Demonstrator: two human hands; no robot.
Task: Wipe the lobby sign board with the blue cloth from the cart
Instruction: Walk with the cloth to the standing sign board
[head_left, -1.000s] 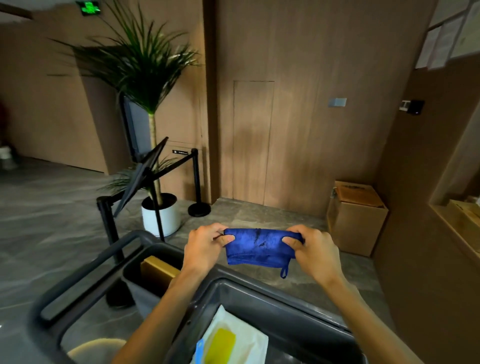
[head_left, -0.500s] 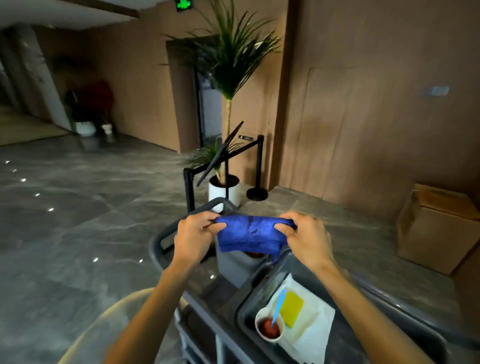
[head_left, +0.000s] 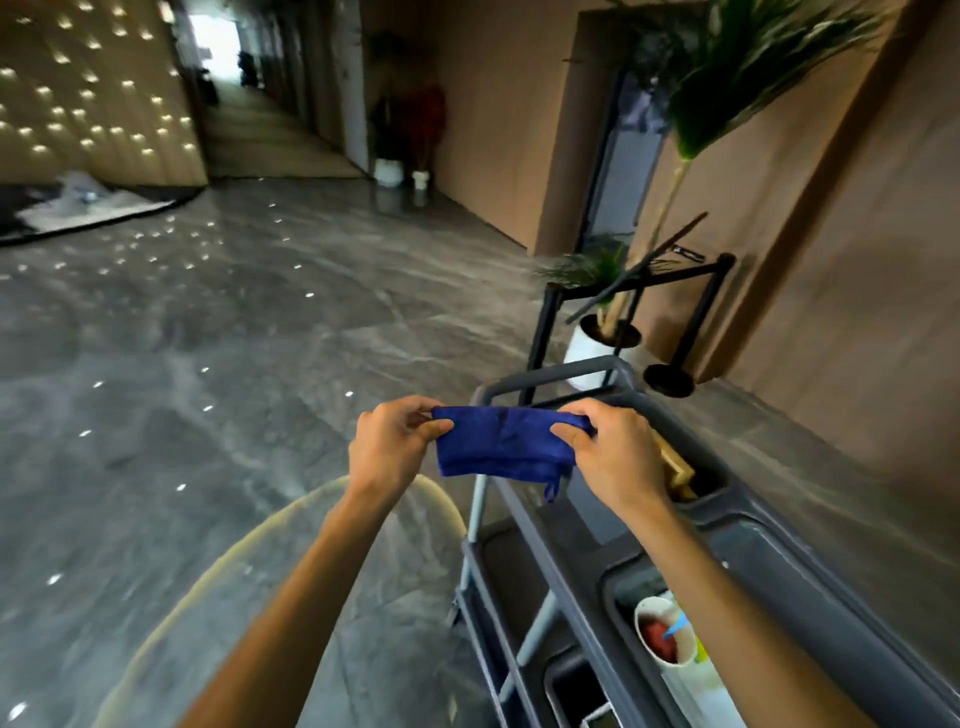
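Observation:
A folded blue cloth (head_left: 498, 441) with a small hanging loop is stretched between both hands, in the air over the left end of the grey cart (head_left: 779, 561). My left hand (head_left: 389, 447) pinches its left edge and my right hand (head_left: 613, 457) pinches its right edge. A dark tilted sign board (head_left: 639, 267) on a thin stand is seen edge-on beyond the cart, at the right, in front of a potted plant.
Black barrier posts (head_left: 698, 317) with a belt flank the white plant pot (head_left: 597, 348). In the cart tray sit a white cup (head_left: 665, 636) and a wooden block (head_left: 675, 467). Brown wall panels line the right. Glossy grey floor spreads to the left.
My view has swung to the left, so the cart, sign board and plant have shifted right in frame. Both hands keep the same hold on the blue cloth.

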